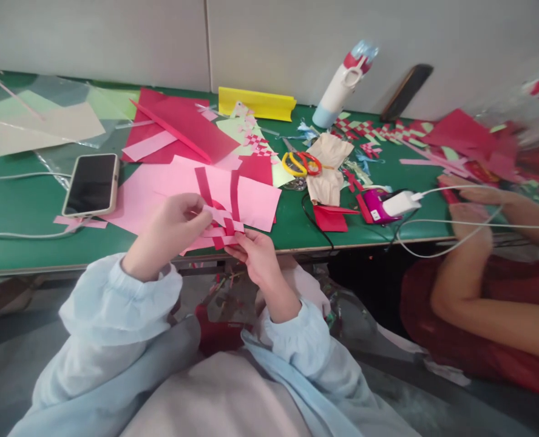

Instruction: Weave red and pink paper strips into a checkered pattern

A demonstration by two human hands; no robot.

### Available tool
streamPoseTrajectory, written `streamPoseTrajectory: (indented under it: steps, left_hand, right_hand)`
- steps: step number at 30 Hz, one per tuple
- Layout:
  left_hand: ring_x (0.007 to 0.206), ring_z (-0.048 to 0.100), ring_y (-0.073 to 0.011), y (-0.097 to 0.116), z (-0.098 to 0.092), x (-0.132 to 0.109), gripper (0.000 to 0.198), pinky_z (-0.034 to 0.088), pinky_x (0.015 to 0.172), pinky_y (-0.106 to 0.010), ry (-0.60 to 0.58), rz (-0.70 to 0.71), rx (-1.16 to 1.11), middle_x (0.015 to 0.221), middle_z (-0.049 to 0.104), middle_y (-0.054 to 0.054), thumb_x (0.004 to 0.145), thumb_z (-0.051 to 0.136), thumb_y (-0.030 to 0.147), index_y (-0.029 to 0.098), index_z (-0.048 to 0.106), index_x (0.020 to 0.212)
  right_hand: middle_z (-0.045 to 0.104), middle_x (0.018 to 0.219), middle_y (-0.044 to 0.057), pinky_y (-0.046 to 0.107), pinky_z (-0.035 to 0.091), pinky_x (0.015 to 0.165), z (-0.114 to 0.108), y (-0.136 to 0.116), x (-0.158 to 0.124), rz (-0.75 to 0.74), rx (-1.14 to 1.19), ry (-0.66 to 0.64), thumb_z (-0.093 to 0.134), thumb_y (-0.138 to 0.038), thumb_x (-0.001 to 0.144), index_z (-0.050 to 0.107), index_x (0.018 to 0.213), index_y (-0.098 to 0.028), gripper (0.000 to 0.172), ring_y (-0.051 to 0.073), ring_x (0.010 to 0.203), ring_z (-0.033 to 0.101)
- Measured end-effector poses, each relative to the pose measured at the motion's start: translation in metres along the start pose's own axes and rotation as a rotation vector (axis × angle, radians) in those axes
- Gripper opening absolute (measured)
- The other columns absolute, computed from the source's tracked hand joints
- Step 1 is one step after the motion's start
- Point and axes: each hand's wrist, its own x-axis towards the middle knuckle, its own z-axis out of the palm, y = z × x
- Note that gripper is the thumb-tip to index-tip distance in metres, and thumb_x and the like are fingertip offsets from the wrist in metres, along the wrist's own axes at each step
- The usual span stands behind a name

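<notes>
Red and pink paper strips (229, 226) cross over and under each other in a small weave near the table's front edge. My left hand (178, 220) pinches a pink strip at the weave's left side, thumb against fingers. From the right, my right hand (255, 252) grips the weave's lower right corner between thumb and fingers. Two long red strips (235, 194) stick up from the weave, away from me. Behind and under it lies pink paper (260, 203). My fingers hide part of the weave.
On the green table (5, 252) lie a smartphone (91, 185) with cables, red paper sheets (173, 121), scissors (301, 162), a folded yellow paper (257, 104) and a purple power socket (376, 206). A bottle (345, 85) stands at the back. At right, another person's hands (470, 212) hold something red.
</notes>
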Motion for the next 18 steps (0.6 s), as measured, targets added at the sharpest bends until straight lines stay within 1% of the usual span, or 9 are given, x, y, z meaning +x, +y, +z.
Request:
streamPoseTrajectory:
  steps: [5,8,9,10,12,13,15,16,18]
  left_hand:
    - [0.063,0.060,-0.0176,-0.020,-0.004,-0.004,0.019,0.044,0.057,-0.029,0.009,-0.078,-0.014,0.069,0.065,-0.002,0.080,0.054,0.037,0.020,0.056,0.072]
    - [0.062,0.059,-0.0202,-0.026,-0.005,-0.007,0.020,0.042,0.059,-0.033,0.041,-0.154,0.220,0.067,0.064,-0.003,0.080,0.054,0.040,0.021,0.059,0.076]
    - [0.065,0.059,-0.0216,-0.026,-0.005,-0.009,0.020,0.041,0.061,-0.034,0.098,-0.149,0.321,0.072,0.066,-0.004,0.080,0.055,0.041,0.021,0.061,0.081]
    - [0.070,0.060,-0.0230,-0.025,-0.005,-0.012,0.022,0.041,0.064,-0.035,0.173,-0.116,0.411,0.080,0.067,-0.006,0.081,0.055,0.041,0.021,0.062,0.087]
    - [0.079,0.061,-0.0244,-0.020,-0.001,-0.016,0.024,0.042,0.068,-0.036,0.317,0.011,0.519,0.096,0.068,-0.008,0.085,0.051,0.039,0.022,0.062,0.098]
    - [0.079,0.061,-0.0238,-0.017,0.003,-0.017,0.025,0.042,0.069,-0.035,0.318,0.075,0.543,0.097,0.068,-0.008,0.087,0.047,0.038,0.023,0.063,0.100]
    - [0.077,0.062,-0.0220,-0.011,0.012,-0.015,0.028,0.043,0.070,-0.033,0.131,0.187,0.552,0.091,0.069,-0.006,0.090,0.043,0.037,0.024,0.065,0.103]
    - [0.075,0.064,-0.0220,-0.008,0.017,-0.012,0.030,0.043,0.069,-0.032,0.033,0.208,0.558,0.087,0.070,-0.005,0.090,0.043,0.037,0.025,0.065,0.107]
    - [0.076,0.066,-0.0231,-0.004,0.028,-0.004,0.033,0.043,0.067,-0.032,-0.072,0.243,0.609,0.087,0.071,-0.006,0.091,0.040,0.036,0.025,0.066,0.110]
  right_hand:
    - [0.069,0.069,-0.002,0.030,0.061,0.075,-0.001,-0.004,-0.005,-0.057,0.040,0.015,0.081,-0.030,0.060,0.069,0.070,-0.017,0.020,0.010,0.064,0.063]
    - [0.068,0.069,-0.002,0.032,0.061,0.075,-0.001,-0.005,-0.006,-0.078,0.014,0.022,0.080,-0.030,0.061,0.069,0.071,-0.017,0.019,0.010,0.064,0.062]
    - [0.067,0.068,-0.002,0.031,0.061,0.074,0.000,-0.005,-0.007,-0.086,-0.001,0.027,0.080,-0.030,0.062,0.070,0.071,-0.017,0.019,0.010,0.063,0.061]
    - [0.066,0.067,-0.003,0.030,0.062,0.073,0.000,-0.005,-0.006,-0.097,-0.018,0.032,0.080,-0.030,0.062,0.070,0.072,-0.017,0.019,0.010,0.062,0.061]
    - [0.064,0.065,-0.004,0.029,0.062,0.071,0.001,-0.003,-0.006,-0.118,-0.057,0.043,0.079,-0.031,0.063,0.071,0.074,-0.017,0.020,0.009,0.061,0.060]
    - [0.064,0.065,-0.004,0.029,0.062,0.071,0.001,-0.002,-0.005,-0.123,-0.079,0.043,0.079,-0.032,0.064,0.071,0.076,-0.017,0.021,0.009,0.061,0.060]
    - [0.064,0.066,-0.003,0.030,0.062,0.072,0.000,0.002,-0.003,-0.127,-0.117,0.036,0.078,-0.035,0.065,0.071,0.080,-0.017,0.024,0.010,0.063,0.061]
    - [0.065,0.066,-0.003,0.031,0.062,0.072,0.000,0.003,-0.001,-0.128,-0.133,0.031,0.078,-0.036,0.066,0.072,0.082,-0.017,0.026,0.010,0.064,0.062]
    - [0.066,0.068,-0.002,0.031,0.062,0.072,0.000,0.006,0.001,-0.128,-0.157,0.029,0.077,-0.038,0.066,0.071,0.084,-0.016,0.028,0.011,0.065,0.063]
